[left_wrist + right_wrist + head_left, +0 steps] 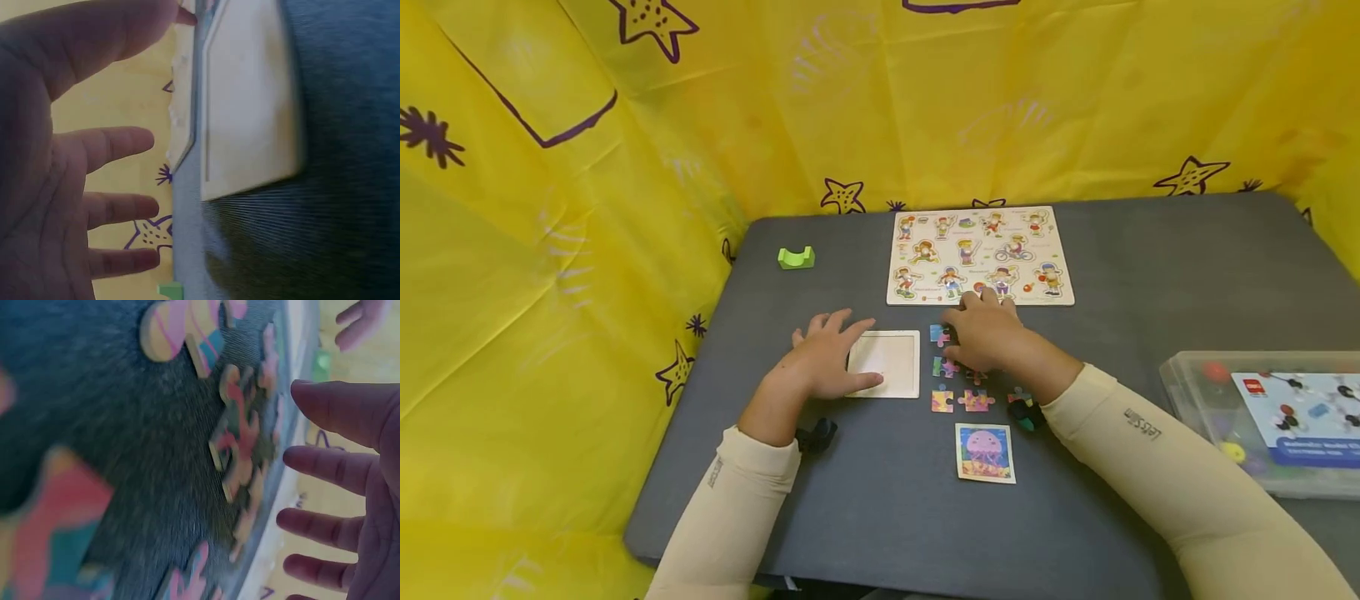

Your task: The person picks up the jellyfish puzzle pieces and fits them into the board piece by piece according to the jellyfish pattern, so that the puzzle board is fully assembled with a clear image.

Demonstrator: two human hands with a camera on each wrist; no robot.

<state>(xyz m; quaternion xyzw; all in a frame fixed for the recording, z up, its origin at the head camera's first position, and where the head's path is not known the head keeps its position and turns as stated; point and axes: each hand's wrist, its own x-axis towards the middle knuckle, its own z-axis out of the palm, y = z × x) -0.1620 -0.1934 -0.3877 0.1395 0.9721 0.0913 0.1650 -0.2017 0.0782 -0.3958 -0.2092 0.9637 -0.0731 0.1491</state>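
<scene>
My left hand (829, 360) spreads its fingers over the left side of a shallow wooden puzzle frame (901, 367). The left wrist view shows that palm with straight fingers and nothing in it, the frame beside it. My right hand (988, 333) hovers over several loose jigsaw pieces (976, 401), hiding some of them. In the right wrist view its fingers are extended and hold nothing, with pieces (240, 431) on the table beyond them. Below the pieces lies a square picture card (985, 453) of a pink jellyfish.
A wooden board (981, 254) with sports figures lies at the back, near my right fingertips. A green curved block (796, 258) sits at the back left. On the right stands a clear plastic box (1217, 417) with a printed sheet. Yellow cloth (925, 108) hangs around the grey table (880, 500).
</scene>
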